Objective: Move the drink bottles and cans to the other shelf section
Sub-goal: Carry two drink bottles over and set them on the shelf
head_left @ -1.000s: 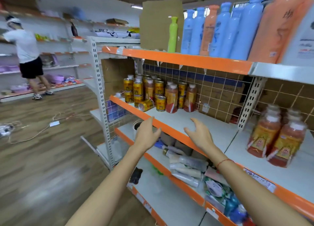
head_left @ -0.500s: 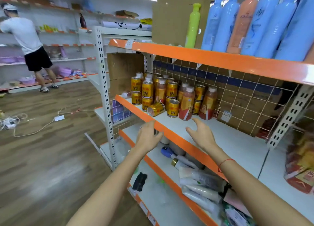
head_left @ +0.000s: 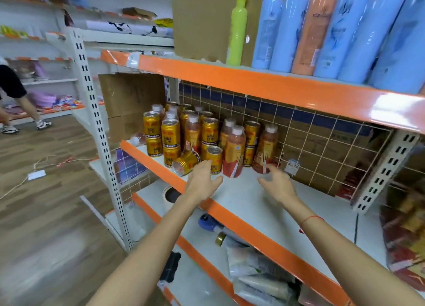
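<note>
Gold drink cans (head_left: 170, 131) and red-orange drink bottles with white caps (head_left: 233, 154) crowd the left end of the middle white shelf (head_left: 305, 204). One gold can (head_left: 185, 162) lies on its side at the front edge, and an upright can (head_left: 214, 159) stands beside it. My left hand (head_left: 202, 181) reaches with relaxed fingers just in front of these two cans, holding nothing. Over the shelf, my right hand (head_left: 277, 184) is open, its fingertips close to the rightmost bottle (head_left: 265, 153). More drink bottles (head_left: 411, 232) show blurred in the right section.
Tall blue, orange and green bottles (head_left: 305, 27) and a cardboard sheet (head_left: 202, 20) stand on the top shelf. Tubes and packets (head_left: 253, 264) lie on the lower shelf. A person's legs (head_left: 16, 103) are at far left near cables (head_left: 36, 172) on the wooden floor.
The view has moved closer to the cans and bottles. Both hands have reached forward over the shelf edge toward them, still holding nothing.
</note>
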The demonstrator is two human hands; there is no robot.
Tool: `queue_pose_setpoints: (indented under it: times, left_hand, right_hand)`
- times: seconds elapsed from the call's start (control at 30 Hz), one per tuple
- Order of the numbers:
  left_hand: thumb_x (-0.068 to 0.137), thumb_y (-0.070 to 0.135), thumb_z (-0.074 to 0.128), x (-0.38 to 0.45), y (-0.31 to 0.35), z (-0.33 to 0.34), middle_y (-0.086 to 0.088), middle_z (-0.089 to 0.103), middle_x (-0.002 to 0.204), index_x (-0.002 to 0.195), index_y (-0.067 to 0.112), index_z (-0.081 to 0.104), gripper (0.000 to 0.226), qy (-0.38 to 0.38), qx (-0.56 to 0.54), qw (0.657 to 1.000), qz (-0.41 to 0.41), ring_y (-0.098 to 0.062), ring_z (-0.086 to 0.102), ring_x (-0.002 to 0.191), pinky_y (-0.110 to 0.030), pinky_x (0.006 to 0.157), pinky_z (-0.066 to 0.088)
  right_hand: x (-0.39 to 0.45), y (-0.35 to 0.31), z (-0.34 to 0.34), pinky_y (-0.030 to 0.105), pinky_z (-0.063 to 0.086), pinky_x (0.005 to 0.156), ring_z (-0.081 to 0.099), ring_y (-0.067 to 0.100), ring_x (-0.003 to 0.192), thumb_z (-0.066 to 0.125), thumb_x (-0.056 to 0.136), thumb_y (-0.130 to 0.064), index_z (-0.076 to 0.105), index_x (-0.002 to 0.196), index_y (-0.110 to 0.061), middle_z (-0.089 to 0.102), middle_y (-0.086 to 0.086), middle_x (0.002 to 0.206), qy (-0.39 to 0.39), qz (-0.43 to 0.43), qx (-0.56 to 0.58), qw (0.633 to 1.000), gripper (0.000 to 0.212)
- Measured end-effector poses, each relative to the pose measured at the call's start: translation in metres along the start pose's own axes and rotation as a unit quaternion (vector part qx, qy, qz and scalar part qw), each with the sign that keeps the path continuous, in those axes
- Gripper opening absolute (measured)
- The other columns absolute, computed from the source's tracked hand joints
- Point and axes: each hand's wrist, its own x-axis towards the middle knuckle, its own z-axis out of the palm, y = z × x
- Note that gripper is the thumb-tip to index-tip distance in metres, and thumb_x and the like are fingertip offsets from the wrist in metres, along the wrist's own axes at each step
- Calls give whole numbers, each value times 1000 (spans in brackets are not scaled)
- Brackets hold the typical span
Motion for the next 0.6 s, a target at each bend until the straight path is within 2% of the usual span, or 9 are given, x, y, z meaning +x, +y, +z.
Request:
queue_pose_setpoints:
  times: [0.07,0.1,0.2,0.37,0.6]
  left_hand:
    - [84,32,61,16,-2,4,-8,60,108,114,13,54,36,0,1,1000,19,-28,57,103,-43,84,48]
    - [84,31,62,23,1,5,-8,61,110,116,13,53,38,-2,2,999,32,-27,58,103,-42,84,48]
    - [86,27,64,41,4,7,-11,59,124,127,10,49,48,-12,-9,998,59,-28,55,114,-40,92,47]
    - [87,28,65,67,-2,16,-8,55,132,132,10,46,51,-35,-20,998,57,-25,53,120,-32,94,43]
    - [87,26,67,94,-5,32,-8,54,135,137,12,41,58,-22,-60,996,65,-25,52,122,-34,98,43]
  right_hand:
    - [8,5,1,37,44,93,53,29,115,59,90,-21,51,131,-15,58,10,128,12,8,11,1000,43]
    - [12,8,2,37,45,91,55,29,112,59,89,-20,53,128,-15,60,10,125,18,16,15,1000,40]
    - [23,14,6,37,47,87,56,28,108,60,89,-25,54,126,-17,60,9,122,38,48,27,998,38]
    - [38,17,14,39,52,85,59,26,101,60,87,-40,55,123,-21,64,5,115,61,76,46,994,41]
    - [58,31,30,35,50,87,60,25,101,63,87,-33,56,123,-17,65,2,112,82,84,64,991,40]
